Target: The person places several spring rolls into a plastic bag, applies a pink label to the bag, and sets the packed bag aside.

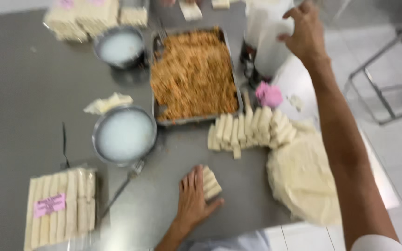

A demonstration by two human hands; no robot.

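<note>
Table (29,88) is holding a big tray (157,114) of brown filling, a stack of round wrappers (298,179), two bowls and rows of rolls (252,130). Left hand (192,197) is lying flat, fingers apart, touching a few small rolls (210,182) just right of it. Right hand (305,32) is reaching far up, fingers curling around a white bag (268,42). Pulling too fast, that bag could be tipping onto the tray.

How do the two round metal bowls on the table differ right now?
The near bowl looks larger and sits beside the tray's front corner, a fork at its rim. The far bowl looks smaller and sits by the tray's back corner, near wrapped stacks. Both hold a whitish liquid.
</note>
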